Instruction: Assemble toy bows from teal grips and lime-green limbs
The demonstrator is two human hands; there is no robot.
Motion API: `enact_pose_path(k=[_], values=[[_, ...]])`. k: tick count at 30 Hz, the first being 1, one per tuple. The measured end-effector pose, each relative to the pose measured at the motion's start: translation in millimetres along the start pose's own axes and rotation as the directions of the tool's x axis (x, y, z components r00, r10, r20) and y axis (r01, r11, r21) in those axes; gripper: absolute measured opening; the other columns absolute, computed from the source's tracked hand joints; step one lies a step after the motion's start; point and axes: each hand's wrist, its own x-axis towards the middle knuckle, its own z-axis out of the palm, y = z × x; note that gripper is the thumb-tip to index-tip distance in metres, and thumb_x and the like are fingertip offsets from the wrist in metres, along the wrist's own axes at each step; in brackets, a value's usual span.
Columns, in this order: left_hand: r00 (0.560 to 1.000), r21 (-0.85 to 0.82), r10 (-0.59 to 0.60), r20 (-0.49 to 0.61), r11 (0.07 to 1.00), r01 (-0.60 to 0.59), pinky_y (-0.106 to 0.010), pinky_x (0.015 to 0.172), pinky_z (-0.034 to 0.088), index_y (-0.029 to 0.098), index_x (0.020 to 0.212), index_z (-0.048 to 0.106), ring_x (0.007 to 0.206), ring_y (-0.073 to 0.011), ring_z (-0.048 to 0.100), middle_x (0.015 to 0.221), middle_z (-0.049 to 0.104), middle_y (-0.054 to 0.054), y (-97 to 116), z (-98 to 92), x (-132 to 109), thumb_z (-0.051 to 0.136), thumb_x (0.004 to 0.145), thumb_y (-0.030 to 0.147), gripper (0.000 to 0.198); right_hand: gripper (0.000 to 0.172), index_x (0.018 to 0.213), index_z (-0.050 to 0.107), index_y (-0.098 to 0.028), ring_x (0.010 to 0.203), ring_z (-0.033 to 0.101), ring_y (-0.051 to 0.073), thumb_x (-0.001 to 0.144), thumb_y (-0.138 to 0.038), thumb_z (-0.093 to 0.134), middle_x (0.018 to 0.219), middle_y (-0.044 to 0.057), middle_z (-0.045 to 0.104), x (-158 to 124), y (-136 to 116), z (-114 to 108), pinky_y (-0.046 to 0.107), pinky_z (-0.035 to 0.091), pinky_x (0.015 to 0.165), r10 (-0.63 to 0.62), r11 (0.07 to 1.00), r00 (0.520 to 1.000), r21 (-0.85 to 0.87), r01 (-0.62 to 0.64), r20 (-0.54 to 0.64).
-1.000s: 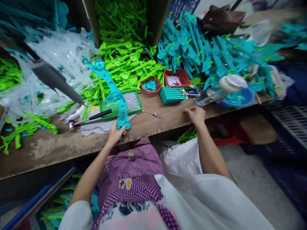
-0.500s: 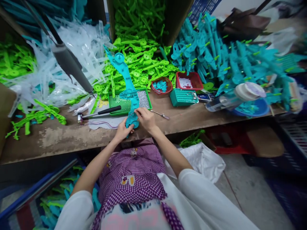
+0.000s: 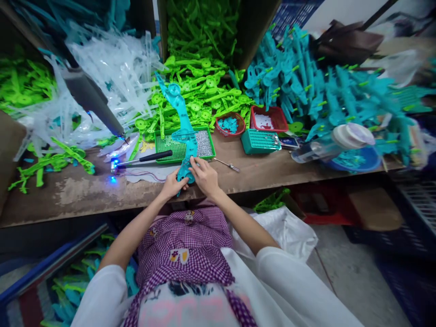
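Note:
A long blue plastic part (image 3: 184, 120) lies lengthwise over the green tray (image 3: 214, 152), its near end at the bench's front edge. My left hand (image 3: 172, 184) is closed round that near end, thumb on top. On the part's right side my right hand (image 3: 204, 177) rests with its fingers bent together on the surface; anything under the fingertips is hidden. Small silver pieces (image 3: 203, 143) fill the tray's right side. Left of the part lies a hammer (image 3: 143, 159) with a black handle. An electric screwdriver (image 3: 90, 97) hangs at the left, blue light near its tip.
Green plastic parts (image 3: 200, 84), clear parts (image 3: 112, 63) and blue assemblies (image 3: 289, 68) are heaped at the back. A red basket (image 3: 230, 131), red tray (image 3: 284, 120), teal box (image 3: 260, 141) and bottle (image 3: 327, 143) stand at right. A thin metal tool (image 3: 226, 164) lies near my right hand.
My right hand's fingers have gone from a pinch to lying flatter on the blue part. Blue light now shows at the screwdriver tip and on the hammer head. The view has shifted slightly.

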Motion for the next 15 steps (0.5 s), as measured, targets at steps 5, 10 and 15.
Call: enact_pose_path(k=[5,10,15], values=[[0.990,0.038,0.003,0.138,0.999,-0.008,-0.028,0.049,0.054,0.013,0.115,0.063,0.048,-0.0167,0.063,0.061,0.068,-0.002,3,-1.8,-31,0.075,0.074,0.043,0.052,0.052,0.133,0.051,-0.027,0.130,0.052,0.025,0.088,-0.054,0.057,0.128,0.011,0.061,-15,-24,-11,0.047,0.048,0.106,0.337,0.828,0.932,0.512,-0.228,-0.130],[0.993,-0.072,0.058,0.103,0.996,-0.051,-0.041,0.088,0.058,0.025,0.142,0.045,0.116,-0.0318,0.064,0.144,0.050,-0.019,-5,-0.1,-78,0.081,0.069,0.048,0.085,0.037,0.099,0.052,-0.026,0.080,0.070,0.019,0.080,-0.055,0.065,0.087,0.001,0.069,-20,-46,-8,0.034,0.060,0.072,0.601,0.298,0.784,0.868,-0.397,0.152],[0.936,-0.146,0.203,-0.289,0.956,-0.253,-0.041,0.103,0.050,0.030,0.141,0.044,0.134,-0.0312,0.049,0.154,0.037,-0.014,3,-15.6,-87,0.066,0.082,0.057,0.068,0.035,0.096,0.048,-0.027,0.070,0.066,0.014,0.080,-0.053,0.066,0.083,-0.003,0.063,-50,-55,8,0.030,0.057,0.064,0.762,0.113,0.631,0.928,-0.355,0.149]])
